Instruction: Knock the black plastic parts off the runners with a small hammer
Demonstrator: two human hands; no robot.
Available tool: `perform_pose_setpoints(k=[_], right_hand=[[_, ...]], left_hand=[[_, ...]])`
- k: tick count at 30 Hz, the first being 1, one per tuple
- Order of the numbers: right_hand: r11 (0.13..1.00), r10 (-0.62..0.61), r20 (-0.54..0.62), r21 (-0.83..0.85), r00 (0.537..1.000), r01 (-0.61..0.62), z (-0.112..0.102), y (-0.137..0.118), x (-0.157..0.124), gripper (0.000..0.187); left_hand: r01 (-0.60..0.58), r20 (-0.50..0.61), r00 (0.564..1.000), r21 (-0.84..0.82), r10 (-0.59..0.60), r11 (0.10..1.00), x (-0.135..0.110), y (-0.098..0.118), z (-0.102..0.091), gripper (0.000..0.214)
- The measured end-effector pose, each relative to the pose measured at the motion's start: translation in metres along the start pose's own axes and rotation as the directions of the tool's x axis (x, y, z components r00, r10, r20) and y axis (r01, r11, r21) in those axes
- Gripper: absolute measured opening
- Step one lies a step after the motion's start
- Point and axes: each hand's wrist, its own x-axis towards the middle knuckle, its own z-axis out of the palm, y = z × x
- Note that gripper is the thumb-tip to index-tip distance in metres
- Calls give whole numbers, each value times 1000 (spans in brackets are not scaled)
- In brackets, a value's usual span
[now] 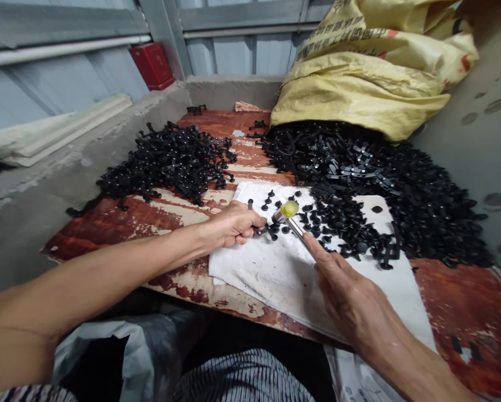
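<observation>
Black and plastic-looking, a small strip (271, 230) jutted from my left hand (236, 223) over a white cloth (254, 273) laid across the worn red surface (463, 301). My left fingers were curled in, thumb and forefinger pinching the strip, while my right hand (338, 273) was wrapped around the metal shaft of a hammer (297, 228), forefinger stretched along it. The hammer's yellow face hung close by the strip's free end; whether the two touched, I could not tell. A black stub (250, 204) rose beside my left knuckles, possibly part of the same piece.

The strip looked light, stiff and smooth, unlikely to break but apt to slip or twist in a loose pinch. Its flat middle seemed the place to hold, with fingertips kept back from the hammer. The hammer looked head-heavy, best steadied low on its shaft.

To the right of the hammer, round-headed pegs (342, 223) lay scattered over the cloth, small enough to roll. A heap of black parts (170, 162) sat to the left, and a larger mound (434, 206) spread at the mouth of a yellow sack (359, 84).
</observation>
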Motion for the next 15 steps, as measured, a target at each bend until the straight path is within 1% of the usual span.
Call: perform_pose_setpoints(k=[1,3,5,6,7,9,10,11,12,13,15], right_hand=[[1000,5,-2,13,1000,-5,-2,-1,0,69],[999,28,-77,43,997,-25,-7,-5,0,68],[998,46,-167,43,985,-39,-11,-8,1,72],[999,48,-176,29,983,-43,-11,-8,0,73],[999,43,-174,9,984,-42,-10,-7,0,75],[999,5,-31,-53,1000,-6,-5,-3,-2,75],[998,-9,13,-57,1000,10,-2,-1,-3,75],[999,5,37,-37,999,-4,-1,0,-4,74],[1000,28,13,-2,1000,-28,1,0,-5,73],[998,52,-35,28,998,-51,1,-1,-5,74],[996,78,-89,55,993,-73,2,-3,-5,75]], left_hand=[[0,-5,1000,-1,0,1000,0,0,0,34],[3,-4,1000,-6,-4,1000,-1,0,0,35],[18,6,1000,-7,-18,1000,-1,1,0,35],[19,8,1000,-8,-19,1000,-1,1,0,35],[24,4,1000,-8,-24,1000,-1,1,0,35],[25,-5,1000,-13,-25,1000,-1,0,1,35],[22,-8,1000,-22,-23,999,-1,-1,1,35],[19,-9,1000,-35,-20,999,-1,-1,2,35],[19,-7,1000,-50,-19,999,0,-2,2,35],[14,-3,1000,-70,-14,997,0,-3,2,34],[11,1,1000,-101,-11,995,0,-3,2,33]])
